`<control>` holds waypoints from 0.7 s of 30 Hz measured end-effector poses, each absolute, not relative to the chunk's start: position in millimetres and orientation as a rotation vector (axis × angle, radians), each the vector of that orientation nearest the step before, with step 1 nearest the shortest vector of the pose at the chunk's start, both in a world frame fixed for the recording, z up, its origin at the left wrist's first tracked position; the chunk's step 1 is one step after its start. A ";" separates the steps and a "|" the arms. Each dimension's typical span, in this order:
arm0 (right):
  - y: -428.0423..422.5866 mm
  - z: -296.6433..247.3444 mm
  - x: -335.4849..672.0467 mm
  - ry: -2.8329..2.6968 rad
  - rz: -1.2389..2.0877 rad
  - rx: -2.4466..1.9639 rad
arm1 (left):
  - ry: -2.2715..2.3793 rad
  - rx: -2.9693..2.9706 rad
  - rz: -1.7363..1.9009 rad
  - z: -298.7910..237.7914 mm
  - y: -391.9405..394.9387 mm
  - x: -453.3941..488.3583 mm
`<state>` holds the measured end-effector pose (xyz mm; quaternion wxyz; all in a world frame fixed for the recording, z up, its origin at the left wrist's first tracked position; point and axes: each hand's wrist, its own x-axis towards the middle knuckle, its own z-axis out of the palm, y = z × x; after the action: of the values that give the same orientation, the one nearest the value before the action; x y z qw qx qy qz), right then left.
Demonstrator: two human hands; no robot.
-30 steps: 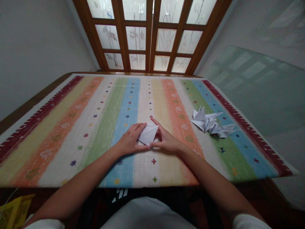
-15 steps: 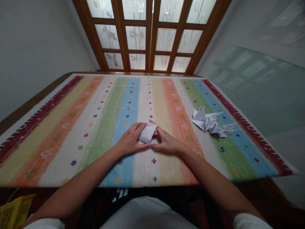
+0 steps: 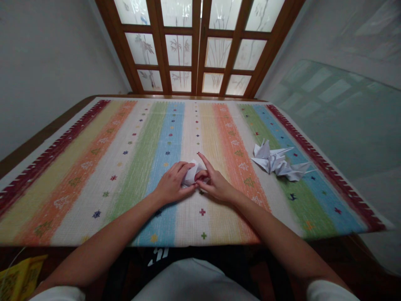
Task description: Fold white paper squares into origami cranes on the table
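A small folded piece of white paper (image 3: 190, 175) is between my two hands, just above the striped tablecloth (image 3: 134, 167). My left hand (image 3: 171, 182) grips its left side, thumb in front and fingers behind. On the right, my right hand (image 3: 216, 180) pinches the paper's near right edge between thumb and curled fingers, while its index finger points up and away. Part of the paper is hidden by the fingers. Folded white paper cranes (image 3: 271, 156) lie close together to the right, apart from both hands.
The tablecloth covers a wooden table (image 3: 84, 101) whose edge shows at the left and back. Beyond it stand wooden doors with glass panes (image 3: 178, 50). A glass panel (image 3: 338, 108) leans at the right wall. A yellow basket (image 3: 23, 276) sits low at the left.
My right index finger has lifted off the paper and straightened. The paper's upper right flap has turned inward, so less of its flat face shows. My left hand stays in place.
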<state>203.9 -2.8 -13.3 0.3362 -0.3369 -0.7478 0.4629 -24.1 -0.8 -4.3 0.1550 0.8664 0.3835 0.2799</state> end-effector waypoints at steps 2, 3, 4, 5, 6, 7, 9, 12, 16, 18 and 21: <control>-2.4 -11.0 206.1 -1.956 1.184 -0.880 | 1.111 2.476 0.807 -3.7 -1.7 -23.8; -2.1 -9.7 207.5 -1.967 1.169 -0.876 | 1.116 2.473 0.809 -3.7 -2.0 -23.9; -1.8 -8.6 209.1 -1.980 1.157 -0.872 | 1.119 2.471 0.809 -3.8 -2.3 -24.0; -1.5 -7.6 210.7 -1.988 1.147 -0.871 | 1.122 2.470 0.807 -4.0 -2.5 -24.2; -1.2 -6.8 212.0 -1.993 1.144 -0.873 | 1.126 2.469 0.804 -4.2 -2.6 -24.4; -1.0 -6.4 212.9 -1.998 1.147 -0.878 | 1.131 2.468 0.801 -4.4 -2.7 -24.6; -0.8 -6.4 213.2 -2.003 1.165 -0.893 | 1.141 2.465 0.801 -4.9 -2.9 -24.8; -0.7 -8.6 210.9 -1.981 1.187 -0.914 | 1.146 2.471 0.814 -5.6 -3.2 -24.9; 0.6 -12.7 208.0 -1.925 1.191 -0.988 | 1.165 2.468 0.818 -6.4 -4.0 -25.2; 1.4 -13.8 207.6 -1.917 1.174 -1.020 | 1.175 2.456 0.824 -6.9 -4.4 -25.5; 2.1 -14.5 206.5 -1.920 1.137 -1.049 | 1.183 2.441 0.824 -8.1 -5.0 -25.7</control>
<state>206.5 2.1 -14.5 0.3313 -0.4014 -0.7347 0.4351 -25.7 -5.0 -8.1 0.1526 0.8509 0.4125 0.2873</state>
